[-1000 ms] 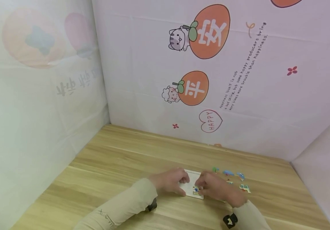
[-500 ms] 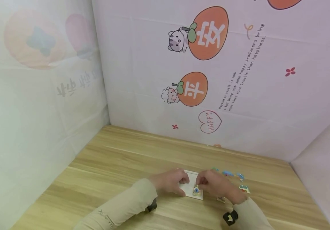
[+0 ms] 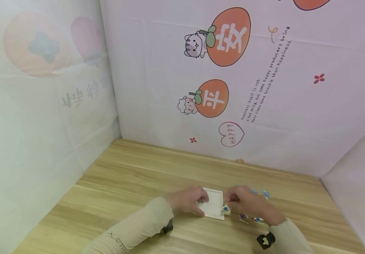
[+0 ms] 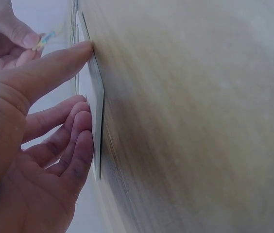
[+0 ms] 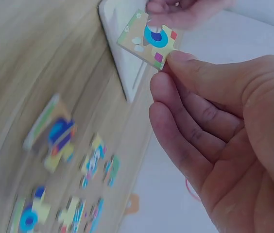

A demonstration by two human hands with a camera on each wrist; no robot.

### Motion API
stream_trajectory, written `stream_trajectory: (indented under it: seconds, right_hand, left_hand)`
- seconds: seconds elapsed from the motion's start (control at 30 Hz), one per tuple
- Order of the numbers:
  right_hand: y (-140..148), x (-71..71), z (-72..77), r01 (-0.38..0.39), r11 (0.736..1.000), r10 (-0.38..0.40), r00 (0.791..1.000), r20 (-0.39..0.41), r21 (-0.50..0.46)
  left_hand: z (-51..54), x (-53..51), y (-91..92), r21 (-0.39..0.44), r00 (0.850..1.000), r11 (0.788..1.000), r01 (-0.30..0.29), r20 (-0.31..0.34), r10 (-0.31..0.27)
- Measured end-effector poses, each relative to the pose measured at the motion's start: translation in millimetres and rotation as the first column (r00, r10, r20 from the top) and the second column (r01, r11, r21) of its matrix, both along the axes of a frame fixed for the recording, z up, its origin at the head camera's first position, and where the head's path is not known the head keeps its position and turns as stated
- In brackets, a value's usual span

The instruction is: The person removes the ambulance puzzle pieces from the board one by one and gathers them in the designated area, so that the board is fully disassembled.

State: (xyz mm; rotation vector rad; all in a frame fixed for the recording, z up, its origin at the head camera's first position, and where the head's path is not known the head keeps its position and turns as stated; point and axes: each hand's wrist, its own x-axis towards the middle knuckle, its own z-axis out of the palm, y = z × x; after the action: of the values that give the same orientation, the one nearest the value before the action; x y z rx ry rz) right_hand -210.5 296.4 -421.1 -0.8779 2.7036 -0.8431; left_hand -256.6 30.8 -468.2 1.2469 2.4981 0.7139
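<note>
My left hand (image 3: 189, 201) holds the left side of a white puzzle tray (image 3: 213, 201) lying flat on the table. In the left wrist view its thumb lies on the tray's edge and its bent fingers touch the tray (image 4: 97, 102). A jigsaw piece (image 5: 136, 41) with a blue ring and small coloured squares is pinched between thumb and fingers of my right hand (image 3: 249, 203). That piece is over the tray's right edge, tilted in the right wrist view. The recessed face of the tray shows no piece lying in it.
Several loose jigsaw pieces lie on the wooden table (image 3: 131, 176) right of the tray, among them a purple and blue one (image 5: 59, 136) and one with a blue ring (image 5: 29, 218). My right hand covers some in the head view. Printed white cloth walls (image 3: 157, 88) surround the table.
The right hand has drawn the jigsaw piece from over the tray's surface rightward to its right edge. The left hand stays in place on the tray.
</note>
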Motion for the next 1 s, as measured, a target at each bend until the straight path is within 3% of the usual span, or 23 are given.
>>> stream_trajectory:
  seconds: [0.17,0.43,0.73,1.0]
  right_hand:
    - [23.2,8.9,3.3,0.011,1.000,-0.011,0.999,-0.033,-0.006]
    - [72.3,25.1,4.9,0.048,0.999,-0.048,0.999,-0.018,0.022]
    - [124.9,37.7,-2.7,0.051,0.999,-0.048,0.984,-0.174,0.015]
    - [165.8,32.5,-8.6,0.054,0.997,-0.054,0.999,-0.007,0.048]
  left_hand:
    - [-2.3,-0.5,-0.6,0.009,1.000,1.000,-0.002,0.016,0.002]
    - [-5.1,-1.1,0.7,-0.008,1.000,1.000,-0.013,0.012,0.013]
    - [-5.7,-1.3,0.6,0.005,1.000,1.000,-0.008,0.024,0.008]
    - [-6.4,-2.3,0.8,0.000,1.000,1.000,0.001,0.000,-0.001]
